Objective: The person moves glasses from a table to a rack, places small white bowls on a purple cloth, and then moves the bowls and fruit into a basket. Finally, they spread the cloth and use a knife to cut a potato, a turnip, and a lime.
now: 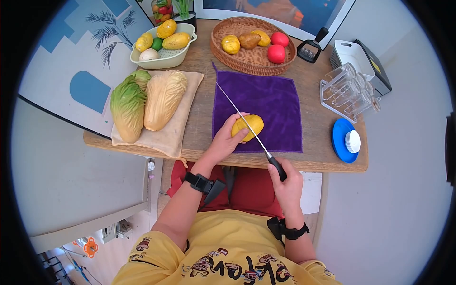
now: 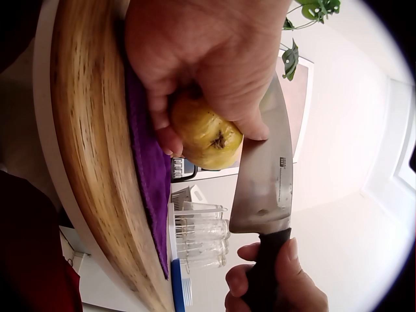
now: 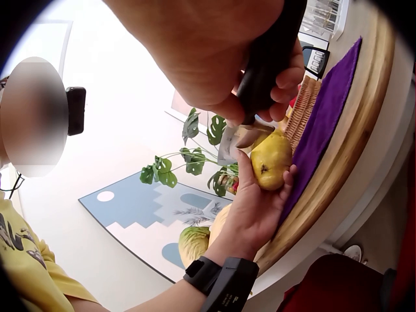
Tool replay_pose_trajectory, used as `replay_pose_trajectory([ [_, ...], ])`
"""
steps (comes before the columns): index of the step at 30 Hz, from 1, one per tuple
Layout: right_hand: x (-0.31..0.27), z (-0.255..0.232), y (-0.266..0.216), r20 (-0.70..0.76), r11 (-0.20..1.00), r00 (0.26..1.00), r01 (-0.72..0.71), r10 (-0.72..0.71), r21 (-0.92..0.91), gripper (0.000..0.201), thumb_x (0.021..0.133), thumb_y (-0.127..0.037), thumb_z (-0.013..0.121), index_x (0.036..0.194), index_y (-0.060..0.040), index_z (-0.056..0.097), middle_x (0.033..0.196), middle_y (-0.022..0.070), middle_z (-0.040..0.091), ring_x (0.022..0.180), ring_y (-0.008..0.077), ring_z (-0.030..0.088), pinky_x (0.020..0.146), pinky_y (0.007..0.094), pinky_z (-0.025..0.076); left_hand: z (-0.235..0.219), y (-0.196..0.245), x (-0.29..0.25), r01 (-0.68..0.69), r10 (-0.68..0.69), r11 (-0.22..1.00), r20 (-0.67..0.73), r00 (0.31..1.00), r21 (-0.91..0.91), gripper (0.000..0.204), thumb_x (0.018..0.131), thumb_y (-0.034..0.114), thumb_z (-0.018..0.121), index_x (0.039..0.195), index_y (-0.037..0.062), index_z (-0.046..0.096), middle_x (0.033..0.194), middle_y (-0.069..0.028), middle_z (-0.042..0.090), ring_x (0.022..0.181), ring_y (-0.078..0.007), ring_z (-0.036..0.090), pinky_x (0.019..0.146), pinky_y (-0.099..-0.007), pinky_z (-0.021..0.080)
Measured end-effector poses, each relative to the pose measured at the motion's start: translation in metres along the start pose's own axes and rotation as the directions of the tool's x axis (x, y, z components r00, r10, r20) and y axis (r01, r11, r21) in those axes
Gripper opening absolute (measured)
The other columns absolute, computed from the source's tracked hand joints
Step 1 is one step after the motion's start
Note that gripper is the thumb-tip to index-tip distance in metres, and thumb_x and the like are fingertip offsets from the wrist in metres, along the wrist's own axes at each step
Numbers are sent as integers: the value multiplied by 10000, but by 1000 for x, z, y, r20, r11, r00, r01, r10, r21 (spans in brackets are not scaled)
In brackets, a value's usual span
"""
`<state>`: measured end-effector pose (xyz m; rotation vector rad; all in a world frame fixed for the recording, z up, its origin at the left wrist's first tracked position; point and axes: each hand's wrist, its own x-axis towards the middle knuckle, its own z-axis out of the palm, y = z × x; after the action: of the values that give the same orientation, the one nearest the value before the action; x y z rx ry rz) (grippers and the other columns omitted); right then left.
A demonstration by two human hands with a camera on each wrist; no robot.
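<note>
My left hand (image 1: 225,141) grips a yellow pear (image 1: 255,124) over the purple cloth (image 1: 280,99), thumb on one side and fingers on the other. In my right hand (image 1: 289,184) is the black handle of a kitchen knife (image 1: 231,102). Its long blade crosses over the pear in the head view and points away to the upper left. The left wrist view has the broad blade (image 2: 265,188) upright beside the pear (image 2: 203,133), with a left-hand finger against its flat face. From the right wrist, the pear's blossom end (image 3: 266,168) faces the camera.
Two cabbages (image 1: 164,100) lie on a beige cloth (image 1: 176,128) at left. Behind stand a pale green basket (image 1: 166,62) and a round wicker tray (image 1: 254,68), both holding fruit. To the right are a rack of glasses (image 1: 349,88) and a blue plate (image 1: 339,142) with small white dishes.
</note>
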<state>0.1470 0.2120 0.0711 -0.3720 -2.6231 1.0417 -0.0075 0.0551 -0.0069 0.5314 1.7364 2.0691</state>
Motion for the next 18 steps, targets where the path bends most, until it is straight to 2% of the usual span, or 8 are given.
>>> replay_pose_trajectory([
  [3,0,1,1,-10,999,999,-41,41,0,251,939,-274,723,1019,-37,704,847,175,700,746,370,682,653,411,525,0,-3,1,-17,17,1000,-7,1000,-19,473,1023,261,629,1427,90,452,1339,-92,537,1123,-176,606,819,-300,596],
  [18,1,1,2,-1,998,998,-55,55,1,246,942,-268,722,1022,-36,703,830,178,694,738,371,674,649,412,514,-1,-9,1,-23,24,998,-22,999,57,512,1026,302,623,1457,102,433,1295,-115,580,1123,-199,614,873,-324,580],
])
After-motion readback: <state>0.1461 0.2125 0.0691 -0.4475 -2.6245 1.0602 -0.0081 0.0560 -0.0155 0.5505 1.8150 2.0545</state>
